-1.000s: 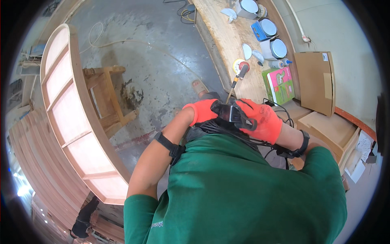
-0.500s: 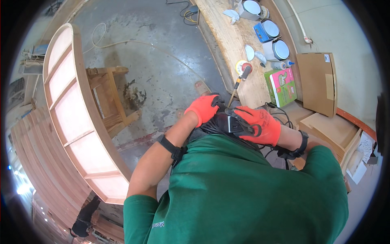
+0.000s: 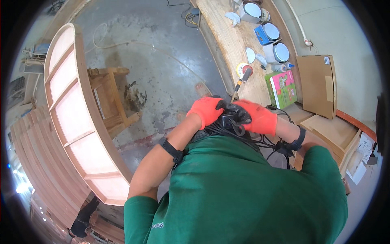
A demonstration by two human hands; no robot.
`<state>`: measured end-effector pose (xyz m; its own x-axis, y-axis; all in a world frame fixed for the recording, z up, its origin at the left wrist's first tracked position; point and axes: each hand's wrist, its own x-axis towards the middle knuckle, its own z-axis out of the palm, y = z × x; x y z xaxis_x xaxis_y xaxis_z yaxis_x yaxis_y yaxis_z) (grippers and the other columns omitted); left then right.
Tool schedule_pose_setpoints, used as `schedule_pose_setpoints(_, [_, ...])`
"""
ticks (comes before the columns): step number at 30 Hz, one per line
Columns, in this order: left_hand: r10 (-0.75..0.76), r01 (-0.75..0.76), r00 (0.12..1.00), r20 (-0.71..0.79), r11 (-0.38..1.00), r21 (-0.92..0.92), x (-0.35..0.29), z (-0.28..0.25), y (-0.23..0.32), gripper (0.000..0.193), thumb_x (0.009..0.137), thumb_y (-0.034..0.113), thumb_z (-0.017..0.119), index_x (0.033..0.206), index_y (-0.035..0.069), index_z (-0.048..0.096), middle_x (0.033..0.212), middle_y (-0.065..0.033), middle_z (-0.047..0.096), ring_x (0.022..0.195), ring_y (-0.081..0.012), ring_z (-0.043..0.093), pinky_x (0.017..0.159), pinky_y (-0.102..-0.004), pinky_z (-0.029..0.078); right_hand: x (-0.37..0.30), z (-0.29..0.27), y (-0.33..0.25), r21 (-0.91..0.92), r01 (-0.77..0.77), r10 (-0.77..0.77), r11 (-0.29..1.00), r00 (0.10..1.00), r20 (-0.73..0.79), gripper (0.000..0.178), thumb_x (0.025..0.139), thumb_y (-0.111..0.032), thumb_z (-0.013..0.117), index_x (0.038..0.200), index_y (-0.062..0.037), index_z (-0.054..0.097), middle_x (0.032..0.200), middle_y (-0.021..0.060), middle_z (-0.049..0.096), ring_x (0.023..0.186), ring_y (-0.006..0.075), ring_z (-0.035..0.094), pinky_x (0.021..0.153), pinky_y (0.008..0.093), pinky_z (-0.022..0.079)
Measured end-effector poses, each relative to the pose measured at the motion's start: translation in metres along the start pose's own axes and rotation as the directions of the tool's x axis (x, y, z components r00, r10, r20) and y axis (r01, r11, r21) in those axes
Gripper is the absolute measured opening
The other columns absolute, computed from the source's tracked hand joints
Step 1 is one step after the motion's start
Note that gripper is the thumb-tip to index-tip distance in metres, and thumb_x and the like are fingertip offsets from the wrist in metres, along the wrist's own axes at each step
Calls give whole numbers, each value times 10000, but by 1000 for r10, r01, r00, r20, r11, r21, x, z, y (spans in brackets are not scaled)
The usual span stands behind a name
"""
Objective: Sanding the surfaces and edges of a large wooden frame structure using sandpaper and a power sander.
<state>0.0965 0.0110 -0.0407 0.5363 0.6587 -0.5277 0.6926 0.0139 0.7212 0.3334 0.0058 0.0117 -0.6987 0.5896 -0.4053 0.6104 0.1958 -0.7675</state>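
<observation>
My left hand point(image 3: 205, 112), in an orange glove with dark fingertips, is closed at my waist. Its fingers curl over the near end of what looks like dark strap or fabric; what it grips is hidden. Close beside it, my right hand point(image 3: 258, 117) wears a matching glove. Its black-coated fingers bend inward, closed, above a black box-shaped device point(image 3: 228, 121) at my waist. Whatever lies between those fingers I cannot make out. Black cables point(image 3: 252, 141) run from the device toward my right side.
A round sander point(image 3: 243, 70) with a hose lies on the wooden bench point(image 3: 221, 32). Sanding disc boxes point(image 3: 281, 52) and a green-pink box point(image 3: 283, 88) stand behind. Left are a curved wooden frame point(image 3: 83, 110) and a wooden stand point(image 3: 115, 97). A person point(image 3: 83, 221) is at lower left.
My right hand has moved left and slightly up, its fingers now curled near my left hand. My left hand has shifted slightly right. More of the cables shows.
</observation>
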Motion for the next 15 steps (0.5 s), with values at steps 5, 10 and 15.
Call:
schedule_pose_setpoints(5, [9, -12, 999, 49, 998, 69, 1, -12, 11, 273, 887, 308, 577, 1100, 183, 695, 1076, -152, 684, 1048, -377, 607, 910, -454, 480, 15, -6, -17, 102, -289, 287, 952, 957, 35, 753, 740, -205, 770, 1392, -98, 409, 1333, 201, 506, 1040, 405, 590, 937, 453, 476])
schedule_pose_setpoints(10, [15, -41, 990, 140, 983, 181, -1, -17, 19, 281, 895, 309, 576, 1118, 186, 696, 1060, -150, 686, 1058, -376, 597, 923, -448, 476, 14, 13, 6, -87, -206, 209, 975, 978, 17, 687, 794, -250, 739, 1385, -77, 433, 1293, 195, 557, 1114, 367, 593, 957, 404, 480])
schedule_pose_setpoints(15, [72, -79, 991, 112, 995, 56, -8, -16, 9, 332, 894, 328, 589, 1168, 163, 678, 1145, -145, 672, 1101, -369, 588, 955, -440, 469, 6, -23, 46, 313, -389, 228, 867, 867, 444, 499, 851, -262, 686, 1285, -55, 551, 1209, 170, 640, 1102, 329, 612, 964, 403, 474])
